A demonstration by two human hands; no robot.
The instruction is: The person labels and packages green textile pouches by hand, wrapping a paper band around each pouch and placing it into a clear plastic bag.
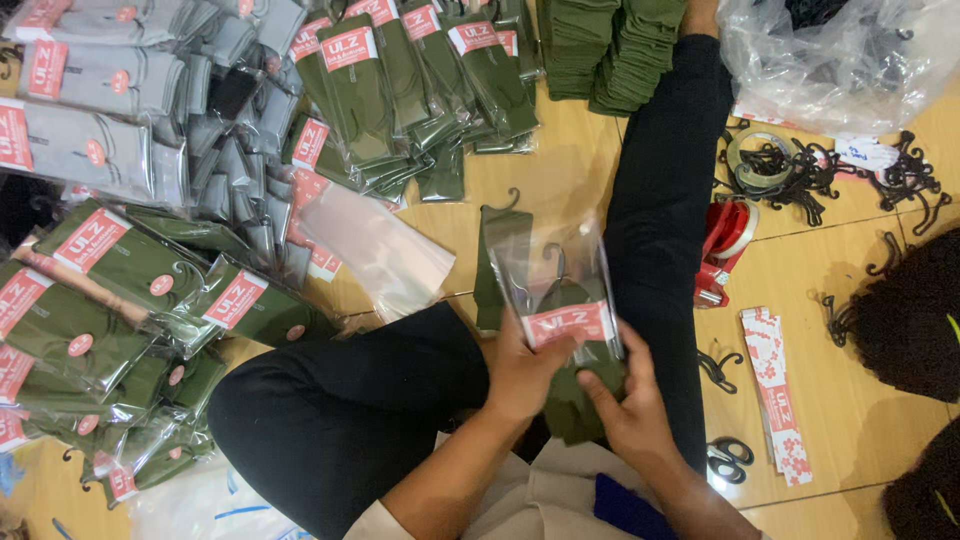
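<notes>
held item: olive green socks (pixel 585 385) with a red-and-white paper band, partly inside a clear plastic sleeve (pixel 545 265); sits over the person's lap, between both hands
long axis: runs away from the body, slightly tilted left; sleeve end far, sock toe end near, sticking out at the bottom
left hand (pixel 520 375): closed on the sleeve's left edge at the band, thumb on top
right hand (pixel 630 410): closed round the exposed lower sock end, fingers curled under, thumb on the fabric
nearer hand: both touching; right hand has the near end, left sits higher up at the sleeve mouth
hook: black plastic hanger hook (pixel 555 262) visible through the sleeve, near its far half
empty sleeve: spare clear bag (pixel 375 250) on the floor, left of the held pack, apart
packed stock: bagged green pairs (pixel 130 290) piled far left, grey ones above
right side: tape rolls (pixel 735 225), loose black hooks (pixel 800 170), paper band strip (pixel 780 395), scissors (pixel 728 460) on the wooden floor (pixel 850 300)
</notes>
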